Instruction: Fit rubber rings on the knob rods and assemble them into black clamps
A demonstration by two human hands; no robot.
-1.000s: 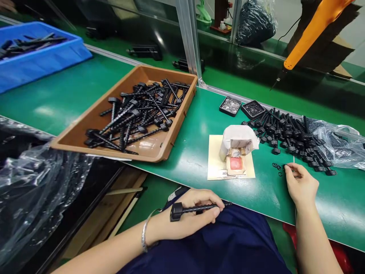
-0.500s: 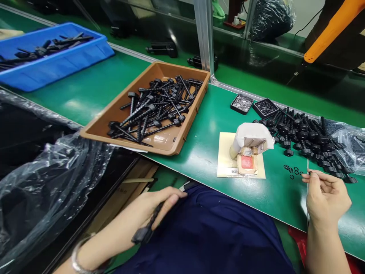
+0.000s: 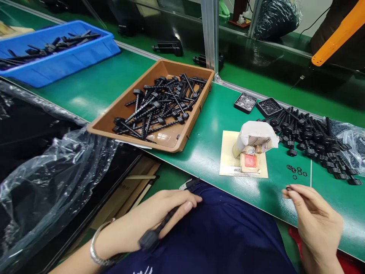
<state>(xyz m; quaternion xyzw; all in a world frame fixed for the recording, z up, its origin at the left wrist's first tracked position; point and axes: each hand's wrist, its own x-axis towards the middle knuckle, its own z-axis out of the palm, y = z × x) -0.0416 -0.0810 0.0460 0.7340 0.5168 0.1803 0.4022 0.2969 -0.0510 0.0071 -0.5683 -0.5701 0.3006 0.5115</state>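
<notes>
Left hand (image 3: 159, 211) gripping black rod (image 3: 148, 240), similar rods (image 3: 155, 105) in brown tray (image 3: 168, 142)

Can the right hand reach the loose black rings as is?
Likely yes: only green tabletop shows between the right hand and the black rings, though that hand seems to pinch a small dark piece.

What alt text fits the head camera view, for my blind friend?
A person's left hand holds a black block-headed rod while the right hand pinches a tiny dark piece, apparently a ring, over a green bench. Beyond lie loose black rings, a brown rectangular tray of black rods, and a heap of similar rods.
</notes>
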